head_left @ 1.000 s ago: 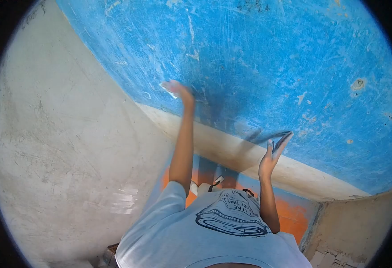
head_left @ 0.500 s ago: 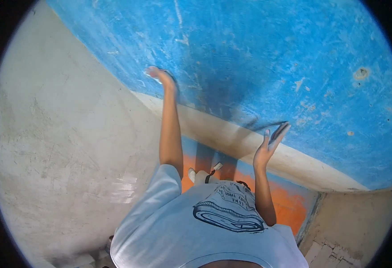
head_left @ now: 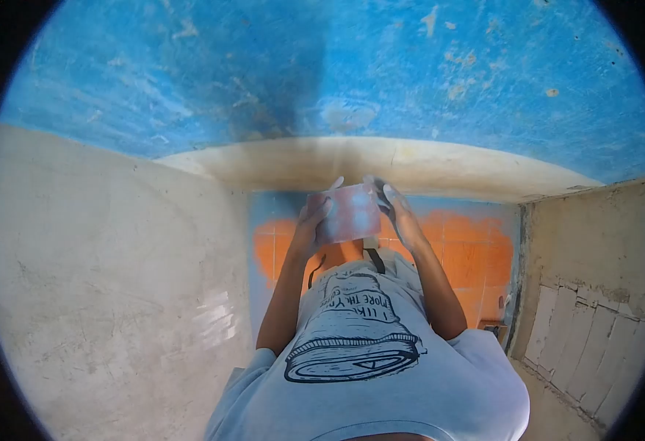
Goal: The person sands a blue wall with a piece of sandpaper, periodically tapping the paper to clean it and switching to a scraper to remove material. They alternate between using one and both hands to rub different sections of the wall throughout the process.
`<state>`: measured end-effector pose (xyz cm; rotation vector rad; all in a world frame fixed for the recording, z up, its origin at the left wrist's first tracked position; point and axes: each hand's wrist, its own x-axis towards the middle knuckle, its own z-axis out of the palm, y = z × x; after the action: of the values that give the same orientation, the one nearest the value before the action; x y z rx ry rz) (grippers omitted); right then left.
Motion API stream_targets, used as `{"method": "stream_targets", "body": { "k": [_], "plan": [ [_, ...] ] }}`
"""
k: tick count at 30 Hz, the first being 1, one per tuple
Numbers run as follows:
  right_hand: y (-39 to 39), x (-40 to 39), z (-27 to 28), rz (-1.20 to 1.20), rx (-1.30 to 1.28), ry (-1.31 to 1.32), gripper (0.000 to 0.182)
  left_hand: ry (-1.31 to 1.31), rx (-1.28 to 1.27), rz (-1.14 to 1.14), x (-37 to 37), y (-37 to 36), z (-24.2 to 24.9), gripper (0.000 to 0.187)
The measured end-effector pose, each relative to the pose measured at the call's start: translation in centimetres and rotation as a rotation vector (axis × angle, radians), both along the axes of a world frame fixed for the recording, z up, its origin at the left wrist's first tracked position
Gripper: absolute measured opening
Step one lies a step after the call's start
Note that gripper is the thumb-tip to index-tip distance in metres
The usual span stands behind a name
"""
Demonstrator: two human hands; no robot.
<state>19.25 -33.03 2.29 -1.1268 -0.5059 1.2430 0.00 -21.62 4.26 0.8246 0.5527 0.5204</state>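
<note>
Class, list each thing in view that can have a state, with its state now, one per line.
Reddish sheet: opened out, pale patches.
Left hand: gripping the sheet.
Right hand: at the sheet's edge; grip unclear.
Blue wall: scuffed, blotchy.
Grey wall: scratched.
Floor: orange, bluish around the edges.
Shirt: worn, printed.

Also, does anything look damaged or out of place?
The blue wall is chipped, with pale spots showing. At right, the tan wall's surface breaks off raggedly above pale slabs. Pale-blue patches, perhaps dust, mark the held sheet.
</note>
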Motion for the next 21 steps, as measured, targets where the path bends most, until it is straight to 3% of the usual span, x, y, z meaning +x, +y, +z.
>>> {"method": "stream_targets", "body": {
  "k": [3,5,7,12,15,20,21],
  "plan": [
    [-0.8,-4.0,0.5,0.178,-0.137,-0.052,0.047,0.09,0.144,0.044,-4.7,-0.9,-0.3,0.058],
    [-0.7,-7.0,-0.1,0.215,0.015,-0.094,0.037,0.21,0.311,0.106,-7.7,-1.8,-0.3,0.054],
    [-0.6,-10.2,-0.2,0.183,0.108,-0.079,0.03,0.246,0.315,0.172,-10.8,-2.7,-0.1,0.05],
    [-1.4,-16.7,0.5,0.004,0.16,-0.036,0.023,0.296,0.347,0.264,-17.9,-4.7,-0.1,0.042],
    [-3.4,-18.3,-0.2,0.182,0.166,-0.164,0.022,0.392,0.468,0.253,-20.7,-6.0,0.0,0.04],
    [-5.5,-22.7,-0.3,0.331,0.16,-0.117,0.023,0.406,0.598,0.1,-23.8,-8.1,-1.4,0.039],
    [-5.8,-23.4,-1.0,0.359,0.145,-0.097,0.023,0.438,0.751,0.155,-24.1,-8.5,-1.6,0.039]
  ]
}}
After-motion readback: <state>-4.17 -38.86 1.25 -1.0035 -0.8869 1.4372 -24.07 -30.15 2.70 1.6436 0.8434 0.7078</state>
